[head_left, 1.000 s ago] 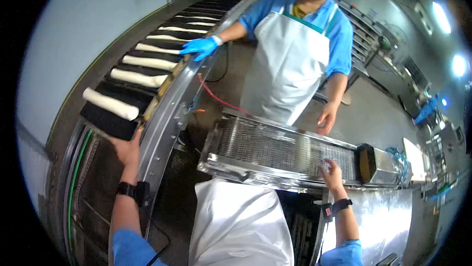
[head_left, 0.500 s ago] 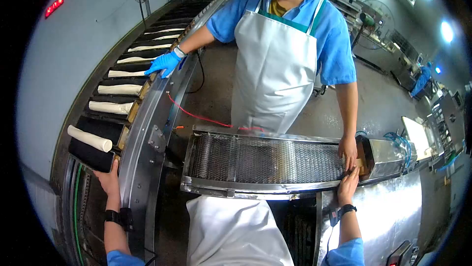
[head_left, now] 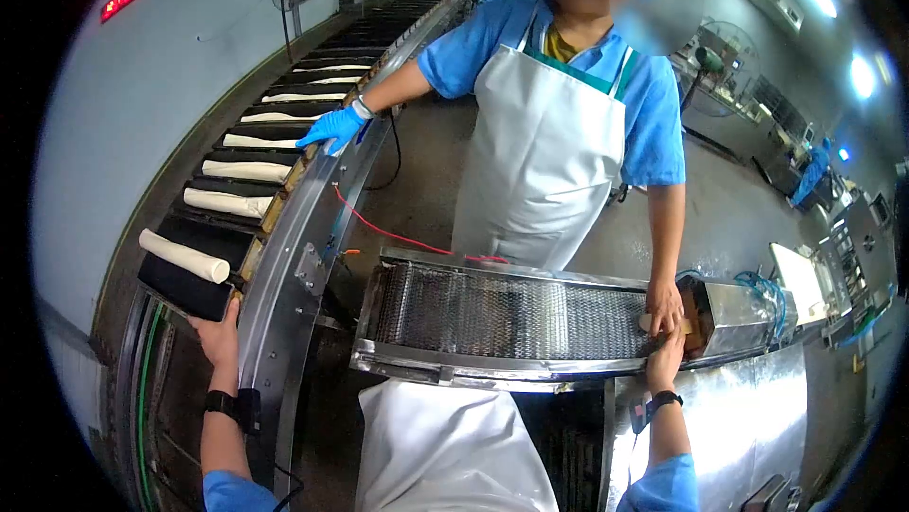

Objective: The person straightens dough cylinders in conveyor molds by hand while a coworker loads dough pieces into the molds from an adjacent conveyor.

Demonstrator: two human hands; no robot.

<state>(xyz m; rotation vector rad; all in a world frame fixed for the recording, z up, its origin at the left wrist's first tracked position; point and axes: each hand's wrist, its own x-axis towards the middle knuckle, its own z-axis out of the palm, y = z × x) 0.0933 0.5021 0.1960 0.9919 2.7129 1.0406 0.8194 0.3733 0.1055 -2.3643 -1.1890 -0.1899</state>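
My left hand (head_left: 218, 330) holds the near edge of the nearest black tray (head_left: 186, 290) on the left conveyor. A white dough roll (head_left: 184, 256) lies across that tray, overhanging its far side. At the right end of the mesh belt (head_left: 511, 311), my right hand (head_left: 666, 359) reaches in beside a co-worker's bare hand (head_left: 665, 305). A small pale piece (head_left: 646, 323) shows by those fingers; what my fingertips hold is hidden. The co-worker's blue-gloved hand (head_left: 333, 128) rests on the conveyor rail.
More dough rolls (head_left: 248, 171) lie in a row of black trays going back. The metal conveyor rail (head_left: 284, 266) runs between that row and the mesh belt. A co-worker in a white apron (head_left: 540, 152) stands across the belt. A red cable (head_left: 398, 239) hangs between.
My right hand has moved right along the mesh belt to its end, and the co-worker's bare hand has come down there too. My left hand stays at the nearest tray.
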